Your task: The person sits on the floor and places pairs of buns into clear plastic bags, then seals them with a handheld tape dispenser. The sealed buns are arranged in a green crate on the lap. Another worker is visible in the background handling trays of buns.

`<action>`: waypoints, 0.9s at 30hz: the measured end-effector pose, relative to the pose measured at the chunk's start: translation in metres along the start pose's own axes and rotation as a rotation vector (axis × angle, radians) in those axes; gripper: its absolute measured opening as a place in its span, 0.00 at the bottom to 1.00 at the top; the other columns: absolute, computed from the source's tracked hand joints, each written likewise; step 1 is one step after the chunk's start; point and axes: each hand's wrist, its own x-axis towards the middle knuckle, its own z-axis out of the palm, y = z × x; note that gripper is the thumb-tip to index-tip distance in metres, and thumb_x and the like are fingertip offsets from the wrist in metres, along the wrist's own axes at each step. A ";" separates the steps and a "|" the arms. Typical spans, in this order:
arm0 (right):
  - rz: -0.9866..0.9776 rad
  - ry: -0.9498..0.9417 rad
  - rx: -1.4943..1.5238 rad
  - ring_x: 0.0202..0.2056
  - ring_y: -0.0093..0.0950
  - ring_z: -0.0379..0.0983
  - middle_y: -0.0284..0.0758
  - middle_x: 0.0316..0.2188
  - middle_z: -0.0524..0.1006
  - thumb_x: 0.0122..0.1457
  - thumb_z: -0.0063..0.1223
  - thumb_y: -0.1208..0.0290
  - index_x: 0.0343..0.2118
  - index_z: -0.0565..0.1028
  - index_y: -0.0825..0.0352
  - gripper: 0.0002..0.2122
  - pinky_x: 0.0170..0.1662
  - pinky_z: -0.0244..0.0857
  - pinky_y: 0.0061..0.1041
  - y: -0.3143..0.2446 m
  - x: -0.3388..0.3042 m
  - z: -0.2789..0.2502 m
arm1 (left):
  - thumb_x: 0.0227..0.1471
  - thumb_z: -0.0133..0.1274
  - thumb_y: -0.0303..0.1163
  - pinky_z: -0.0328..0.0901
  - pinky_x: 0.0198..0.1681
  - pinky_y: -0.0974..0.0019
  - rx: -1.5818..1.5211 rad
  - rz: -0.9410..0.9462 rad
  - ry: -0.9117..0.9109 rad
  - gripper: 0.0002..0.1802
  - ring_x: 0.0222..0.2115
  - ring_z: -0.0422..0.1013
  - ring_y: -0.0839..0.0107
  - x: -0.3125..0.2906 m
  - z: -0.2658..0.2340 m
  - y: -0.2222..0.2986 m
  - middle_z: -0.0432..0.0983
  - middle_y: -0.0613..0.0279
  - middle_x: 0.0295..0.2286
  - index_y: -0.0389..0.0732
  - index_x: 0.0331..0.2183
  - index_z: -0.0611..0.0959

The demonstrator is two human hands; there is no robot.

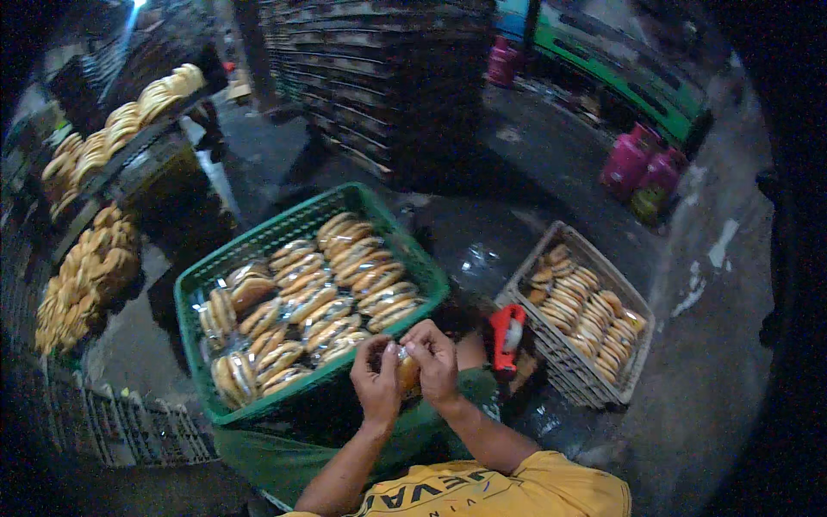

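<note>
My left hand (pixel 376 379) and my right hand (pixel 433 366) meet just over the near right corner of a green plastic crate (pixel 388 226). Between them is a bread bun in a clear plastic bag (pixel 408 376). The fingers of both hands pinch the upper end of the bag, with thumbs close together. Rows of bagged buns (pixel 310 297) fill the crate, standing on edge side by side. To the right of my hands is a red tape dispenser (pixel 506 338) with a pale roll. My fingers partly hide the bag's mouth.
A greyish crate (pixel 564 372) at the right holds unwrapped-looking buns (pixel 590 319). More buns (pixel 90 267) are heaped at the left, below a row on a raised tray (pixel 164 125). Stacked dark trays (pixel 345 86) stand ahead. Pink gas cylinders (pixel 631 159) sit far right.
</note>
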 end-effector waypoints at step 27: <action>0.210 -0.070 -0.364 0.47 0.28 0.74 0.36 0.44 0.79 0.52 0.63 0.74 0.34 0.82 0.70 0.08 0.52 0.66 0.26 0.015 -0.051 -0.146 | 0.51 0.56 0.23 0.70 0.33 0.67 0.455 0.100 -0.204 0.13 0.27 0.75 0.69 -0.012 -0.002 -0.027 0.79 0.56 0.29 0.36 0.42 0.81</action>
